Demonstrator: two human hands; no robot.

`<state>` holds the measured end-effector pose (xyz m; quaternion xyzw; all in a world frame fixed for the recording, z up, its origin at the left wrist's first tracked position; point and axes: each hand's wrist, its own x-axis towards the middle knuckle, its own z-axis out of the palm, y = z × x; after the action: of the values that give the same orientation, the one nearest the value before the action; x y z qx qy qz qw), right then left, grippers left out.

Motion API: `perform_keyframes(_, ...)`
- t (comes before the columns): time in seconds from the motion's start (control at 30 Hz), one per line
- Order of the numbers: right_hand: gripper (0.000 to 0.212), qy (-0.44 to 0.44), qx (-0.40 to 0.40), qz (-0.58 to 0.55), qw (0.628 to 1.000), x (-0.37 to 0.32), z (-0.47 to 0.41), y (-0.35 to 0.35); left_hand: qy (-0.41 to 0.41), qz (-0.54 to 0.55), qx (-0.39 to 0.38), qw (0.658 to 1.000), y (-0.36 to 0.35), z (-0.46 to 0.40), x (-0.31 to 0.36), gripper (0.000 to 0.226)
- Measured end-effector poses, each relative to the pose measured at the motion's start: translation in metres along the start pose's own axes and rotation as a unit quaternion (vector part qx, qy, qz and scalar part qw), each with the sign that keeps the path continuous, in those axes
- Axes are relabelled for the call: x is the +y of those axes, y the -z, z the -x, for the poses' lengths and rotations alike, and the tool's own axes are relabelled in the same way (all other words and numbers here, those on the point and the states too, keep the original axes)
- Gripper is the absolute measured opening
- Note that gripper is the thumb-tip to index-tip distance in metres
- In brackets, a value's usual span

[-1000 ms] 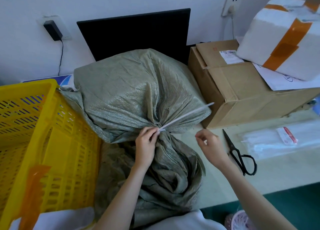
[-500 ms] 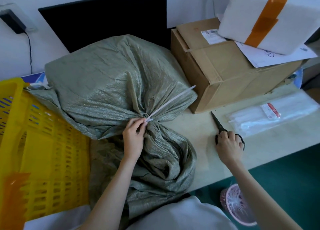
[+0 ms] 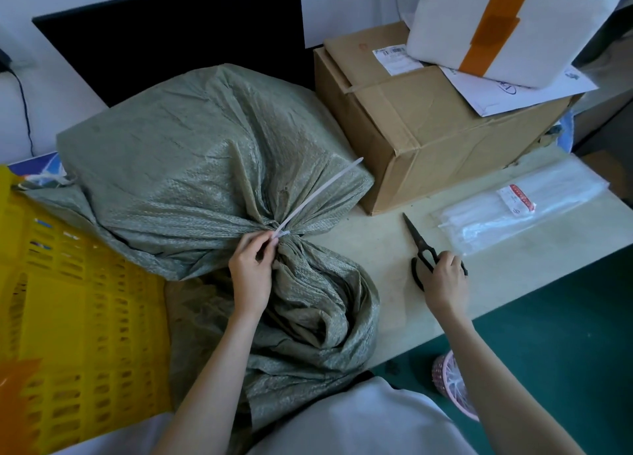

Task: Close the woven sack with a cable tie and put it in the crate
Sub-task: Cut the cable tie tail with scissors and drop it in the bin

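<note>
Left hand (image 3: pixel 251 276) pinching the tie (image 3: pixel 317 198) at the gathered neck of the soft, bulky sack (image 3: pixel 205 167) on the surface beside the crate (image 3: pixel 78 317), right hand (image 3: pixel 445 280) gripping scissors (image 3: pixel 423 249); the cinched neck likely offers the firmest hold.

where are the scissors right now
In the head view the scissors lie on the table right of the woven sack, in front of the cardboard box, with the right hand gripping their handles.

We see bare table (image 3: pixel 373 249) between sack (image 3: pixel 191 167) and scissors (image 3: pixel 419 245); cardboard box (image 3: pixel 428 136) walls the far side, yellow crate (image 3: pixel 82 317) crowds left.
</note>
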<state>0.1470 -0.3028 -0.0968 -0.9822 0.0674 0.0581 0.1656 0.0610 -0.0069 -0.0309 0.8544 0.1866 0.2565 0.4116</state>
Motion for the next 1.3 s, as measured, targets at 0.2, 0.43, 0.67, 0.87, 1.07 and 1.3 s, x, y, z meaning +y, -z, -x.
perform_keyframes(0.2, 0.022, 0.058, -0.034, -0.051, 0.996, 0.011, 0.001, 0.005, 0.003, -0.004, 0.011, 1.0, -0.001, -0.003, 0.001, 0.018)
perform_keyframes(0.43, 0.041, 0.17, -0.04, -0.155, 0.972, -0.015, 0.008, 0.018, 0.043, 0.032, 0.028, 0.998, 0.001, -0.004, 0.004, 0.015)
perform_keyframes(0.67, 0.065, 0.299, -0.069, -0.151, 0.94, -0.061, 0.012, 0.043, 0.067, 0.084, 0.046, 0.993, 0.011, -0.003, 0.015, 0.012)
perform_keyframes(0.87, 0.068, 0.416, -0.053, -0.023, 0.908, -0.093, 0.01, 0.058, 0.099, 0.159, 0.096, 0.978, 0.034, -0.004, 0.029, 0.014)
perform_keyframes(1.07, 0.067, 0.502, 0.0, 0.065, 0.863, -0.12, 0.0, 0.059, 0.108, 0.198, 0.117, 0.967, 0.054, 0.003, 0.041, 0.01)
perform_keyframes(1.3, 0.068, 0.569, 0.037, 0.125, 0.812, -0.145, -0.012, 0.06, 0.129, 0.215, 0.175, 0.952, 0.067, 0.011, 0.043, 0.009)
